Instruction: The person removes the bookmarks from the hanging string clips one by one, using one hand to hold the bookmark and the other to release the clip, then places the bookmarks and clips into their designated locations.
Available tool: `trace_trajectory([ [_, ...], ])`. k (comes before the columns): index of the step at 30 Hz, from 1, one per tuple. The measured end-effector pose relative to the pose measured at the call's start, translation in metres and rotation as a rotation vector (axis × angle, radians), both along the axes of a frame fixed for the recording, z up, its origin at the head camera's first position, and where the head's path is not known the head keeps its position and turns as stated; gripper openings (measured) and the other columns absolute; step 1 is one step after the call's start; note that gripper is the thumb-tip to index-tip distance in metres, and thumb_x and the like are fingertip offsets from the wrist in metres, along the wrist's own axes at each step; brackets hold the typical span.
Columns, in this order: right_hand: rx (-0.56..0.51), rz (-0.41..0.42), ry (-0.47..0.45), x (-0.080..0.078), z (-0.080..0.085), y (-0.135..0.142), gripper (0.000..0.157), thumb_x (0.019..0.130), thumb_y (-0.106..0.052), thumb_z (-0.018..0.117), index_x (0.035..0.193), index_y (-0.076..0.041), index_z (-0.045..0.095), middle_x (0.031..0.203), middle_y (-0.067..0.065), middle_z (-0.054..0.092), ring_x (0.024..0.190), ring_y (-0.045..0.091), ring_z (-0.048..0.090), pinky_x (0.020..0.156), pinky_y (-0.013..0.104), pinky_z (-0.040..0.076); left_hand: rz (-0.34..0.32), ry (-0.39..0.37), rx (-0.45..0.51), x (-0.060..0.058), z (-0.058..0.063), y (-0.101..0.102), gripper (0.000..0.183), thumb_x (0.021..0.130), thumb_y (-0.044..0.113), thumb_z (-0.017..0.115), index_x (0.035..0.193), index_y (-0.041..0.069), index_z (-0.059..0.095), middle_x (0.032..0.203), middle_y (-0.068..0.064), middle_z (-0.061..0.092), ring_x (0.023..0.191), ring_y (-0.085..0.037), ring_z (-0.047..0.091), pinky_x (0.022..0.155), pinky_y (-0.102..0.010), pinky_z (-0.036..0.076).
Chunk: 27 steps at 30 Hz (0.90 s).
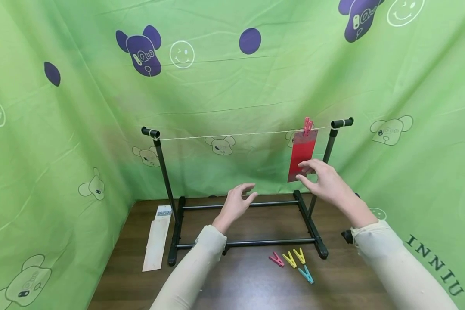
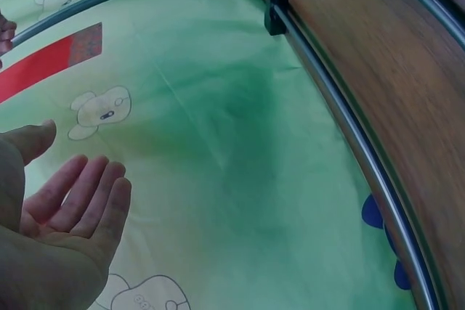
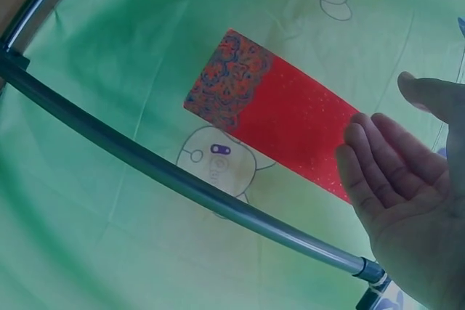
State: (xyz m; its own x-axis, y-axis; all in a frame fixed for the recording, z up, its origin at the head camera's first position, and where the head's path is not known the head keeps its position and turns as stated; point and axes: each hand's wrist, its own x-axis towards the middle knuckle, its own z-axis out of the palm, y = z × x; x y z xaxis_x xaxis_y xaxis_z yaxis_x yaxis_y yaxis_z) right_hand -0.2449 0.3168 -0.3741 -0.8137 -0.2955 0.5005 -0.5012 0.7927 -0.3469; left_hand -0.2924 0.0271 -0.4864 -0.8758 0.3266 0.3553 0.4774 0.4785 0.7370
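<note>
A red paper strip (image 1: 303,154) with patterned ends hangs from the white string (image 1: 224,136), held at its top by a pink clothespin (image 1: 308,125). My right hand (image 1: 327,183) is raised in front of the strip's lower part, fingers relaxed and thumb apart. In the right wrist view the strip (image 3: 298,117) appears beside the fingertips, and the palm (image 3: 414,215) holds nothing. My left hand (image 1: 235,204) hovers above the rack's base, well left of the strip. Its fingers (image 2: 87,208) are loosely bent with nothing between them and the thumb.
The black rack (image 1: 164,172) stands on the brown wooden table (image 1: 232,284). Pale paper strips (image 1: 156,241) lie by its left foot. In front of the base are a pink clothespin (image 1: 277,259), two yellow clothespins (image 1: 289,259) and a blue clothespin (image 1: 306,274). A green cloth (image 1: 224,90) surrounds the table.
</note>
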Motion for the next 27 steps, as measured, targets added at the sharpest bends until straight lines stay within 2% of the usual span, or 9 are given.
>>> trace_trajectory([
  [11,-0.004,0.005,-0.009,0.000,0.009,0.001,0.036,0.096,-0.008,0.081,0.125,0.007,0.068,0.111,0.022,0.071,0.100,0.039,0.069,0.083,0.056,0.057,-0.022,-0.007,-0.037,-0.001,-0.004,0.015,0.043,0.106,0.030,0.072,0.144,0.012,0.067,0.139,-0.007,0.071,0.128,-0.023,0.067,0.111,-0.037,0.052],
  [15,-0.001,0.006,0.008,-0.001,0.012,0.001,0.034,0.095,-0.006,0.081,0.124,0.006,0.069,0.110,0.021,0.071,0.099,0.037,0.069,0.084,0.055,0.058,-0.035,-0.034,-0.026,-0.002,0.000,0.021,0.045,0.106,0.028,0.072,0.147,0.011,0.065,0.143,-0.007,0.069,0.131,-0.023,0.065,0.112,-0.038,0.052],
  [20,0.002,0.013,0.020,-0.002,0.014,0.001,0.034,0.094,-0.004,0.081,0.124,0.006,0.068,0.110,0.021,0.071,0.098,0.038,0.068,0.084,0.055,0.058,-0.058,-0.024,0.007,-0.002,0.005,0.028,0.043,0.105,0.023,0.073,0.145,0.009,0.066,0.141,-0.009,0.069,0.130,-0.024,0.066,0.110,-0.037,0.054],
  [24,0.006,0.015,0.026,-0.003,0.015,0.002,0.036,0.094,-0.005,0.082,0.124,0.007,0.068,0.110,0.022,0.070,0.098,0.038,0.068,0.084,0.057,0.058,-0.072,-0.019,0.018,-0.003,0.007,0.033,0.042,0.106,0.024,0.072,0.145,0.010,0.066,0.141,-0.009,0.069,0.129,-0.023,0.067,0.107,-0.034,0.055],
  [27,0.004,0.018,0.039,-0.005,0.015,0.003,0.035,0.094,-0.005,0.083,0.124,0.007,0.068,0.109,0.022,0.071,0.098,0.037,0.068,0.085,0.057,0.058,-0.077,-0.023,0.021,-0.004,0.010,0.038,0.042,0.106,0.026,0.071,0.146,0.011,0.066,0.142,-0.008,0.069,0.129,-0.023,0.067,0.107,-0.035,0.055],
])
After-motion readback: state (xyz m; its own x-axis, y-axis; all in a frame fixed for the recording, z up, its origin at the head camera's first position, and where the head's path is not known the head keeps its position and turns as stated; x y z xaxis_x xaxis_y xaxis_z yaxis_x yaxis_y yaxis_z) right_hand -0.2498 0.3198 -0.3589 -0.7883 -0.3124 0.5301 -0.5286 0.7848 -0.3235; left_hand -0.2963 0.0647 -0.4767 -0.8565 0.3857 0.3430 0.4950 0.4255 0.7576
